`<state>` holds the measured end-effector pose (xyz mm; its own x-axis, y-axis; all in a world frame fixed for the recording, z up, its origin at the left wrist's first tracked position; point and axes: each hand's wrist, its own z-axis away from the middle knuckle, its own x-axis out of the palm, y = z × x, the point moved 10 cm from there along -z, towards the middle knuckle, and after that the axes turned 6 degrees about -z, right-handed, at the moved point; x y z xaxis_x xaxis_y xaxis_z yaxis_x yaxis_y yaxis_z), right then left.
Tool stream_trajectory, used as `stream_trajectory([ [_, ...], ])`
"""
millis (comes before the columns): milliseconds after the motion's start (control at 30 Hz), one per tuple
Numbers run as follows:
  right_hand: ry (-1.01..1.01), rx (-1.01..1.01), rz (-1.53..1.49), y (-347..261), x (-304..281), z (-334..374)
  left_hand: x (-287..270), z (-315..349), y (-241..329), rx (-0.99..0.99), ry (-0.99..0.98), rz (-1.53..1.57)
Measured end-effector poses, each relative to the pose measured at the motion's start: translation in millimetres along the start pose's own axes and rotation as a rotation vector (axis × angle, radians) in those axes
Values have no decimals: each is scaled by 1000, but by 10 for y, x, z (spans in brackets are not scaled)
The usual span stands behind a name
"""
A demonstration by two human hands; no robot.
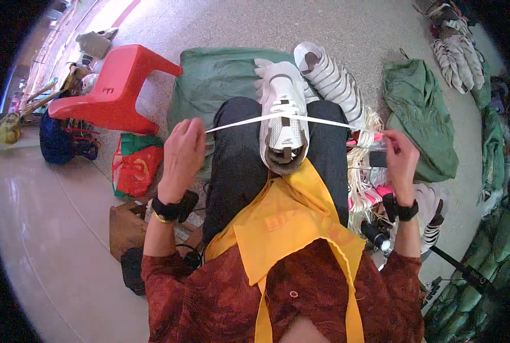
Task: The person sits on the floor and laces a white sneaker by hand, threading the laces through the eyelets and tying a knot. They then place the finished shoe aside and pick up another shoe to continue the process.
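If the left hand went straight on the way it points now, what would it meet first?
Probably the green sheet, the first thing in line ahead of the left hand; depth is unclear, so the hand might pass over it without touching.

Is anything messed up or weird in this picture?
Nothing looks spilled or broken. The messiest bit is the pale strings on the right, bunched untidily. The white shoe sits straight, with its lace stretched between the left hand and right hand.
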<state>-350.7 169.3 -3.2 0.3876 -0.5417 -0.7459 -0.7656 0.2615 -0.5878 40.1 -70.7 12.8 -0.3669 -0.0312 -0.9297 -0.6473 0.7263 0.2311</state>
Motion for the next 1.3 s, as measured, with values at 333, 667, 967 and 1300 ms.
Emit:
stream_trajectory([
  [333,8,147,16,942,-251,232,-210,296,-855,-232,-145,99],
  [667,-33,306,59,959,-233,270,-459,335,-777,-148,13,22],
  [967,-3,221,-7,980,-202,271,-136,478,-917,-311,-197,319],
  [1300,29,172,18,815,-193,222,237,545,-703,-235,-507,346],
])
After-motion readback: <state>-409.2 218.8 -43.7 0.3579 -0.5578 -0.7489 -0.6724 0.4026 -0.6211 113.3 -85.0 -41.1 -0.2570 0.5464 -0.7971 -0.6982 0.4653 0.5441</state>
